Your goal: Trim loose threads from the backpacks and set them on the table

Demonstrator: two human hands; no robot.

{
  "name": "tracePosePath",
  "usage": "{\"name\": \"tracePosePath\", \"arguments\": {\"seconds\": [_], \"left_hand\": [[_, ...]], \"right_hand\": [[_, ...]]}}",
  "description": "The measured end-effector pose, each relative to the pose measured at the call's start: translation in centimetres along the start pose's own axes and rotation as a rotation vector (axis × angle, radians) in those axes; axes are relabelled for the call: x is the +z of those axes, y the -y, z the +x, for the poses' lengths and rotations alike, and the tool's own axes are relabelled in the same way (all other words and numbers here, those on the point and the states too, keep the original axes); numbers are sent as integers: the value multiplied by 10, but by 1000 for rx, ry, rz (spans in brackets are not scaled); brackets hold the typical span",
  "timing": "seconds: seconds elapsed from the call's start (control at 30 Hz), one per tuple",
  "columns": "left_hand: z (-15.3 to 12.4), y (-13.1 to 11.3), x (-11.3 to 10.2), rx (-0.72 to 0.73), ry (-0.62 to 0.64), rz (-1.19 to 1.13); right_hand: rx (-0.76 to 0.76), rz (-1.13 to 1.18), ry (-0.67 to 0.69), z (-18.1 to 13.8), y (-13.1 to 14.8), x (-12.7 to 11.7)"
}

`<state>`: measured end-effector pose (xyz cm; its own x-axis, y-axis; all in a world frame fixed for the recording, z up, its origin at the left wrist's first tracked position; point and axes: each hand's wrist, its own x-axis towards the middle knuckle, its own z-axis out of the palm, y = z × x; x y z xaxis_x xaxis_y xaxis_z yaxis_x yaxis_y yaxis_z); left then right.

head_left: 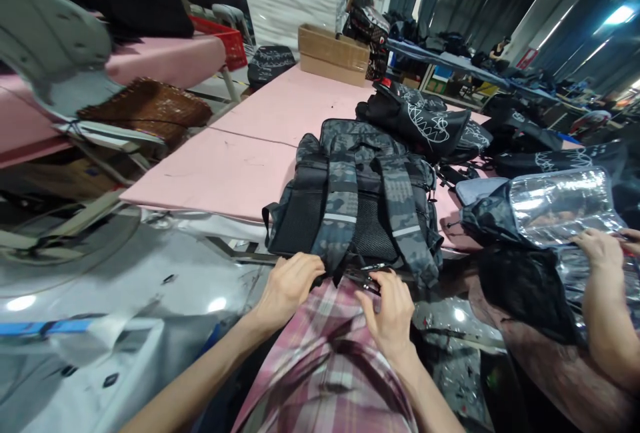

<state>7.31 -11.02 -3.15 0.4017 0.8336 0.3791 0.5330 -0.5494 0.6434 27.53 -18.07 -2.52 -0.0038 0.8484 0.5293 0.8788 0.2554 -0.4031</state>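
A dark grey camouflage backpack lies at the edge of the pink table in front of me, its two shoulder straps and mesh back panel facing up. My left hand is closed at its lower left edge, with a bit of black strap showing under the fingertips. Right of it, my right hand has its fingers curled in by the bottom of the backpack. A small dark piece with a shiny edge shows at those fingertips; its kind is unclear.
On the pink table stand a cardboard box and black bags with white line patterns. At right, a co-worker's hand touches a silver-lined bag. A chair stands at left, a white-framed bin lower left.
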Motion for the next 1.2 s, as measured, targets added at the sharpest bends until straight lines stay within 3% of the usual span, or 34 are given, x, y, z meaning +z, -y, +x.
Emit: {"name": "tracePosePath", "arguments": {"seconds": [0.1,0.17,0.3,0.37,0.43,0.57,0.77,0.9,1.07,1.13,1.2], "left_hand": [[-4,2,3,-186,-137,-102],[-7,1,5,-186,-145,-59],[-12,-10,11,-53,-134,379],[-12,-17,16,-70,-132,586],[-13,-21,19,-87,-115,654],[-13,-19,18,-156,-98,511],[-12,-12,6,-354,-37,2],[-7,-15,4,-411,-43,-114],[-7,-7,1,-327,-40,-101],[-11,6,-8,-192,21,-46],[-12,19,-19,43,142,42]], "right_hand": [[-94,-12,-54,6,3,5],[-83,-18,-93,8,3,7],[-44,-14,-123,7,-1,7],[-56,-15,-135,5,-1,6],[-82,-38,-151,3,0,5],[-154,-99,-178,5,7,6],[-240,-149,-201,19,19,16],[-256,-179,-166,25,22,27],[-255,-197,-166,27,26,33],[-219,-158,-176,25,24,23],[-155,-54,-187,17,15,4]]}}
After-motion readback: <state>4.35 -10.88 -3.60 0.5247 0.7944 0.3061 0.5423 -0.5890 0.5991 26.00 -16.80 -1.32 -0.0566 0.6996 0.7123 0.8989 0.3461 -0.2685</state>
